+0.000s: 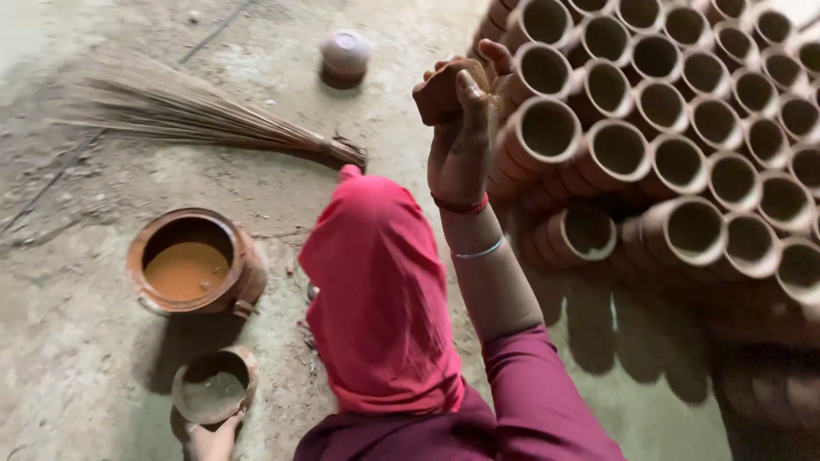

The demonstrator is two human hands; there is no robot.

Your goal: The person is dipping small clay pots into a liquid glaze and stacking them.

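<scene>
Right now the right hand (459,128) is raised w/ fingers closed round a brown clay-stained lump (440,92), maybe a sponge or cloth, pressed near the rim of a clay cup (547,130) in the stacked cups (683,128) at far right, prob. to reach their open mouths. Left hand (213,440) grips a small bowl (213,386) at near left, close to the slip pot (192,265). Its fingers are cut off by the frame edge; red cloth (380,299) hides the lap, and broom (196,115) lies far left on the floor (77,341).
</scene>
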